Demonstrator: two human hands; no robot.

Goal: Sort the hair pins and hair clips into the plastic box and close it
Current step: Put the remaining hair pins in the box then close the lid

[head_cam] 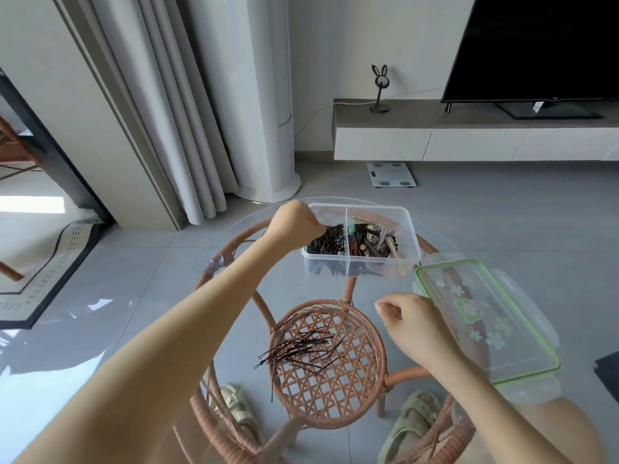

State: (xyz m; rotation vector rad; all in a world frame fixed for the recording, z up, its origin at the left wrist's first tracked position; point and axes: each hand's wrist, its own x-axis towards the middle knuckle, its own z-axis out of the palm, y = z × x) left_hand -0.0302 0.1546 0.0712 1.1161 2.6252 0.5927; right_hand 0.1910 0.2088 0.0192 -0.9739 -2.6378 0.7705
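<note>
holding hair pins over the plastic box, left hand.

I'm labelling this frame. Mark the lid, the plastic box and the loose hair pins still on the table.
lid [516, 333]: head view, on its clear flowered panel.
plastic box [413, 234]: head view, on its right wall.
loose hair pins [298, 349]: head view, on the middle of the pile.

Both forearms bare up to frame edge, no sleeves visible. Left hand and right hand: no rings, watch, bracelet or gloves. Nails short, unpainted where visible.
</note>
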